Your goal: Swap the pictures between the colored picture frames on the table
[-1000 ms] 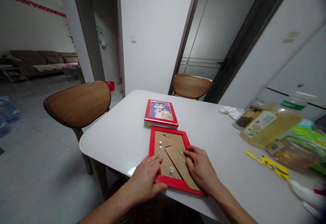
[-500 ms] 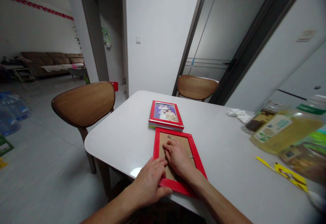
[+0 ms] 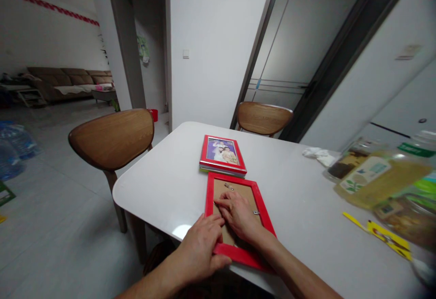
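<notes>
A red picture frame (image 3: 265,206) lies face down near the table's front edge, its brown backing board (image 3: 247,193) up. On the board shows a metal hanger (image 3: 229,186), and a small metal clip (image 3: 256,212) sits at its right inner edge. My left hand (image 3: 202,242) grips the frame's lower left corner, thumb at the near edge, fingers over the left side. My right hand (image 3: 240,217) rests over the board, thumb and fingers pinched together at the left inner edge; what is between them is hidden. Just beyond lies another red frame with a photo (image 3: 223,151), face up, on top of something flat.
On the right of the white table (image 3: 293,199) stand a bottle of yellow liquid (image 3: 384,176), jars (image 3: 354,154) and a yellow strip item (image 3: 388,237). A crumpled white tissue (image 3: 318,154) lies farther back. Wooden chairs stand left (image 3: 114,138) and at the far side (image 3: 265,117).
My right hand's fingertips have moved slightly left and toward me, to the inner left edge of the frame. My left hand keeps its hold on the corner.
</notes>
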The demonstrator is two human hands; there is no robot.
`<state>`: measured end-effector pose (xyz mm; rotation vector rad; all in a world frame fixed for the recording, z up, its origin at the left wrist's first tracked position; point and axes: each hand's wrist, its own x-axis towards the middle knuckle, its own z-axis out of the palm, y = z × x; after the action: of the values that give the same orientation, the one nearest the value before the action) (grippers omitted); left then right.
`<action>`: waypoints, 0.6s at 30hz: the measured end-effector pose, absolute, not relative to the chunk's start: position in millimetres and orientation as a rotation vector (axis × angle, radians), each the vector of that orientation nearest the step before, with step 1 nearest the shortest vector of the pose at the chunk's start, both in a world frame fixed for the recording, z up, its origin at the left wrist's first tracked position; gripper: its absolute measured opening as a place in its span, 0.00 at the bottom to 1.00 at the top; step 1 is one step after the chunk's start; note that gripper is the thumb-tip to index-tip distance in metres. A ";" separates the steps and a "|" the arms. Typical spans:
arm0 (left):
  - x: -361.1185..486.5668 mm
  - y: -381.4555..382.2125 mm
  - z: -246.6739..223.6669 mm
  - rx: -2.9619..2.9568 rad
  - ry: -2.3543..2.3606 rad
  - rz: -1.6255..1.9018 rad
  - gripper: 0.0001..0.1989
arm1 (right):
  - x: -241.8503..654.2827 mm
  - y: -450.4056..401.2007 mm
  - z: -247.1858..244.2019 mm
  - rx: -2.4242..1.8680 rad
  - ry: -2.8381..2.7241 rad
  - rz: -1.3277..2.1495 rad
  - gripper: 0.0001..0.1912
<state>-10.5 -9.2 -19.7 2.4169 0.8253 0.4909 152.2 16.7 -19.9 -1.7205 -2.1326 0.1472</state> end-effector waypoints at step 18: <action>-3.7 -16.3 -27.1 2.379 0.916 0.472 0.25 | 185.9 69.7 -21.2 -2.073 -1.623 0.069 0.12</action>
<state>-3.7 -16.3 -27.1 2.3789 0.9158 0.4718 185.9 69.7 -21.2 -2.0735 -1.6226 0.0689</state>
